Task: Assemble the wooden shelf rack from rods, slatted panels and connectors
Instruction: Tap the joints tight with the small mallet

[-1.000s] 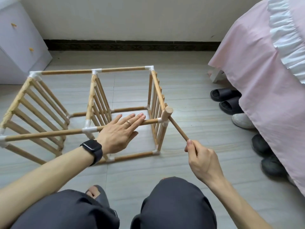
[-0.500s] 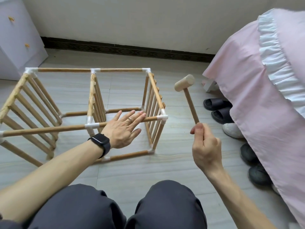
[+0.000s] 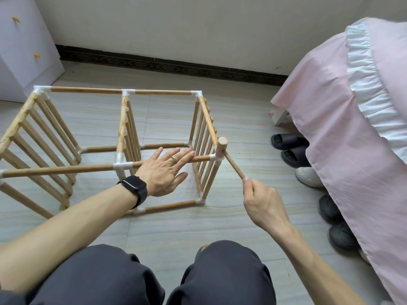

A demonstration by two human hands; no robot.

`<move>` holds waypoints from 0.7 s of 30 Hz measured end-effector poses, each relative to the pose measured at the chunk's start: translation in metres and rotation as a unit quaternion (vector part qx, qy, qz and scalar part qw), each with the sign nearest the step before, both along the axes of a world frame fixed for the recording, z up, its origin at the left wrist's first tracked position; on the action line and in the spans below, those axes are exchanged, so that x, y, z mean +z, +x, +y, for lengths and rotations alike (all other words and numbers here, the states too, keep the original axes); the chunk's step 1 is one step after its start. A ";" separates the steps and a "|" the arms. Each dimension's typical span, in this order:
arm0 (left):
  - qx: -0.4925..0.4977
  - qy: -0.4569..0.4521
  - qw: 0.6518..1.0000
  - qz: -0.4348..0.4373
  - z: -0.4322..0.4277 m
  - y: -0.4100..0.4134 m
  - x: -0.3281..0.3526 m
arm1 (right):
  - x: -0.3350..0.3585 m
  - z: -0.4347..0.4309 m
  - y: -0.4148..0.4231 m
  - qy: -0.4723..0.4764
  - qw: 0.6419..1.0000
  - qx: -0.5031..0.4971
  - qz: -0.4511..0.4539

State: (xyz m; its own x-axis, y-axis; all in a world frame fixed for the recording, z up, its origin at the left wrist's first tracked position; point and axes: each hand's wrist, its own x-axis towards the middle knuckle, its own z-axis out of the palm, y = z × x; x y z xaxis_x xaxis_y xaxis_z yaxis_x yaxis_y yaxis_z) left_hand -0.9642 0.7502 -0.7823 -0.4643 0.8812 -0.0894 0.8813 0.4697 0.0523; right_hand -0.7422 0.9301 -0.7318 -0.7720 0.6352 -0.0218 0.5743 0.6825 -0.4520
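The wooden shelf rack [image 3: 123,130] lies on its side on the floor, built of rods, three slatted panels and white connectors. My left hand [image 3: 164,171] rests flat with straight fingers on the near top rod [image 3: 66,170]. My right hand [image 3: 262,203] grips the handle end of a small wooden mallet [image 3: 221,146]. The mallet head stands against the white corner connector [image 3: 214,158] at the rack's near right top corner.
A bed with a pink ruffled cover [image 3: 343,119] fills the right side. Several slippers and shoes [image 3: 288,142] lie beside it on the floor. A white drawer cabinet [image 3: 24,47] stands at the far left against the wall. My knees are at the bottom of the view.
The mallet was lifted up and away from the rack half a second ago and has come back down onto the near right corner connector. My left hand has stayed on the rod.
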 end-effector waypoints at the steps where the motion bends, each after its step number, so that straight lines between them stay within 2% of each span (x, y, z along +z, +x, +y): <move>1: 0.001 -0.001 1.000 0.000 0.000 0.000 0.000 | 0.003 -0.003 0.001 -0.007 0.997 -0.006 0.075; 2: 0.001 -0.002 1.000 -0.002 0.000 0.000 0.000 | 0.003 -0.005 0.003 -0.005 0.991 -0.018 0.136; 3: 0.001 -0.003 1.000 -0.001 0.000 0.000 0.000 | 0.002 -0.006 0.004 -0.004 0.987 -0.022 0.158; 4: 0.000 -0.007 1.000 0.003 0.000 0.001 0.000 | -0.001 -0.005 0.003 -0.011 0.992 -0.021 0.128; 6: 0.001 -0.014 1.000 0.005 0.000 0.001 0.000 | -0.005 -0.002 0.003 -0.034 0.999 -0.010 -0.009; 7: 0.000 -0.016 1.000 0.006 0.000 0.000 0.000 | -0.005 0.001 0.004 -0.044 0.999 -0.012 -0.028; 11: -0.012 -0.023 1.000 0.000 -0.002 -0.002 0.002 | 0.001 -0.002 -0.003 -0.064 0.995 -0.017 0.073; 14: 0.000 0.036 0.999 0.021 -0.021 -0.005 0.004 | -0.006 -0.019 -0.020 -0.066 0.991 -0.003 0.114; 16: 0.044 0.110 0.991 0.060 -0.053 -0.012 0.010 | -0.015 -0.033 -0.040 -0.059 0.988 0.025 0.139; 18: 0.134 0.157 0.976 0.073 -0.098 -0.023 0.013 | -0.026 -0.050 -0.069 -0.041 0.982 0.068 0.172; 19: 0.199 0.178 0.961 0.077 -0.123 -0.030 0.015 | -0.030 -0.059 -0.086 -0.027 0.977 0.091 0.191; 21: 0.343 0.227 0.908 0.083 -0.171 -0.043 0.018 | -0.037 -0.077 -0.120 0.012 0.968 0.129 0.215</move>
State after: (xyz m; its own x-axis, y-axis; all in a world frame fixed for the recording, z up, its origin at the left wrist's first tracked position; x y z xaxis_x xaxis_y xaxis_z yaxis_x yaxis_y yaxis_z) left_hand -1.0075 0.5796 -0.7645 -0.8916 0.3079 0.3320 0.4030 0.8738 0.2720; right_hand -0.8617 0.8531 -0.7691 -0.8397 0.4161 0.3490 0.1459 0.7918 -0.5931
